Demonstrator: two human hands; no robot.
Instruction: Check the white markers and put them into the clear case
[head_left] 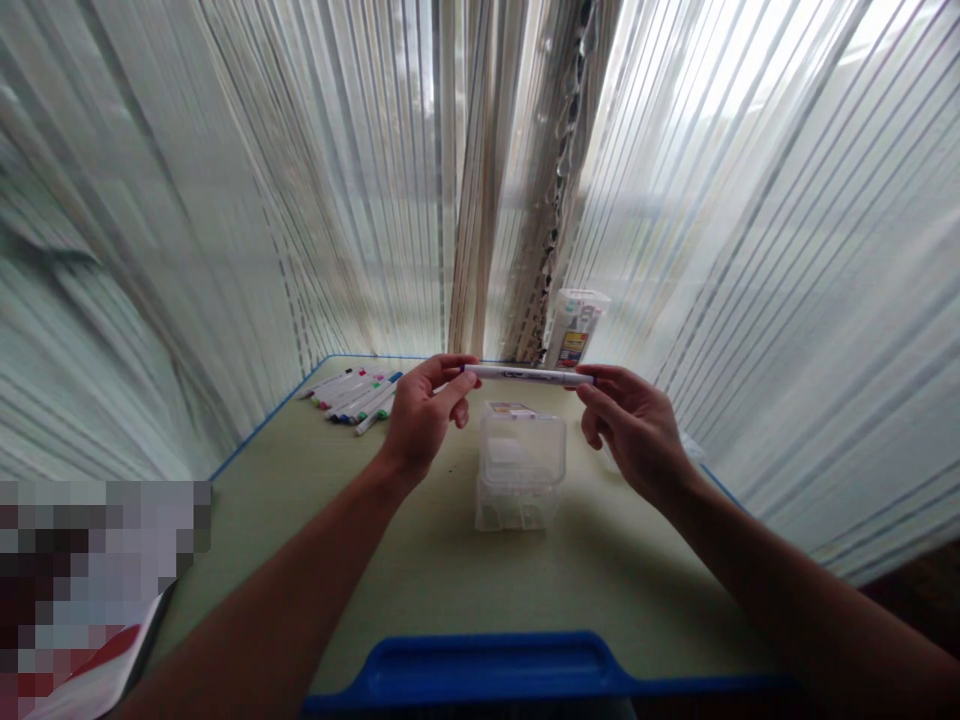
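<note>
A white marker point(525, 375) is held level above the table, one end in each hand. My left hand point(427, 410) pinches its left end between thumb and fingers. My right hand point(634, 425) pinches the right end the same way. Right below the marker stands a clear plastic box point(521, 470), open, with a small label at its far edge. A row of several white markers with coloured caps point(356, 393) lies at the far left of the table.
The pale green table point(420, 560) has a blue rim and a blue handle-like edge point(487, 665) at the near side. A clear lidded jar point(574, 328) stands at the back by the striped curtains point(225, 200). Curtains close in on both sides.
</note>
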